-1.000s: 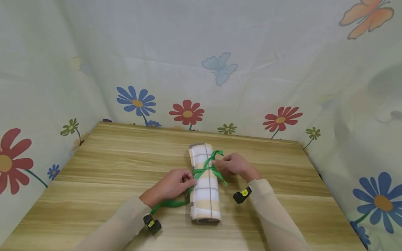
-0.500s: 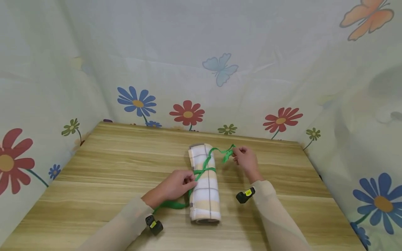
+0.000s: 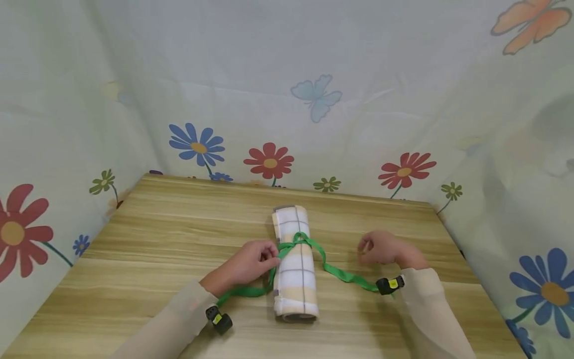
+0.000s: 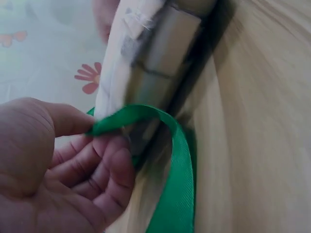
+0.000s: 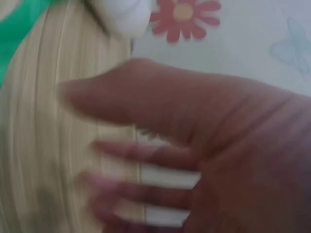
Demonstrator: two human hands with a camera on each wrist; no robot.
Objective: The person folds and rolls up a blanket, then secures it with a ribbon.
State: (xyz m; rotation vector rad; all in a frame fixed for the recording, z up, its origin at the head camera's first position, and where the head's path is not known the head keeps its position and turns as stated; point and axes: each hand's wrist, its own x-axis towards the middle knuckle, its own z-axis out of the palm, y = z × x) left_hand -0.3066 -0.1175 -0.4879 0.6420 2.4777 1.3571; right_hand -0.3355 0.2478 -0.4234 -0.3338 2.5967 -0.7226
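Observation:
A rolled checked cloth (image 3: 293, 279), white and cream with grey lines, lies lengthwise on the wooden table. Around its middle runs a green ribbon (image 3: 345, 275), crossed on top with a small loop; one end trails right, the other left. At the roll's left side my left hand (image 3: 251, 262) pinches the ribbon (image 4: 170, 160) between thumb and finger, as the left wrist view shows. My right hand (image 3: 385, 249) hovers right of the roll, apart from it. In the right wrist view its fingers (image 5: 146, 187) are blurred, relaxed and hold nothing.
The wooden table (image 3: 188, 209) ends at a fabric backdrop (image 3: 233, 89) printed with flowers and butterflies, which rises behind it and along both sides. A small black camera (image 3: 389, 285) is on the right wrist, over the ribbon's right end; another camera (image 3: 218, 320) is on the left wrist.
My right hand pulled the ribbon's tail up and right, then let go and moved further right and lower. That tail now lies on the table's right side. My left hand stayed put.

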